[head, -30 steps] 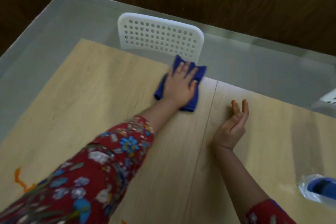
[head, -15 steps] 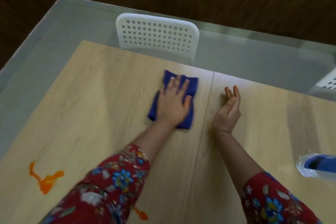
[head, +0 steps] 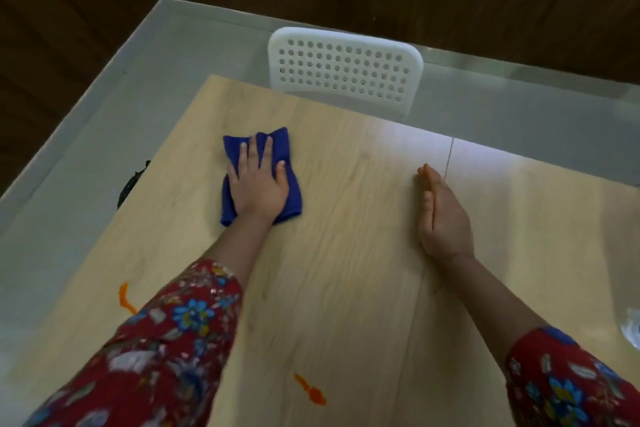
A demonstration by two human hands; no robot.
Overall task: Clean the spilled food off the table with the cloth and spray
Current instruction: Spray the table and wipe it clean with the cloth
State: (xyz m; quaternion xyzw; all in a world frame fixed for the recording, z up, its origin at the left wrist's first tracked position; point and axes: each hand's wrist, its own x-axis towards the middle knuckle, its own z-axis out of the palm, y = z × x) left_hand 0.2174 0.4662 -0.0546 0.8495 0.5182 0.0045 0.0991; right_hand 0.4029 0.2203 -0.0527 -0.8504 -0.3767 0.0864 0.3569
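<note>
Wiping is the step in hand: the left hand (head: 259, 189) presses the blue cloth (head: 282, 146) onto the worktop (head: 346, 270), with its fingers (head: 254, 152) straight and spread on top, curled round nothing. The right hand (head: 445, 222) stands on its edge, fingers straight, together and empty. An orange smear (head: 126, 300) and an orange blob (head: 311, 390) lie well behind the fingertips, near the left sleeve (head: 156, 340). The next move, I judge, is to drag the cloth back over them.

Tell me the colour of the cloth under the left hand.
Deep blue cloth, seen in the head view.
</note>
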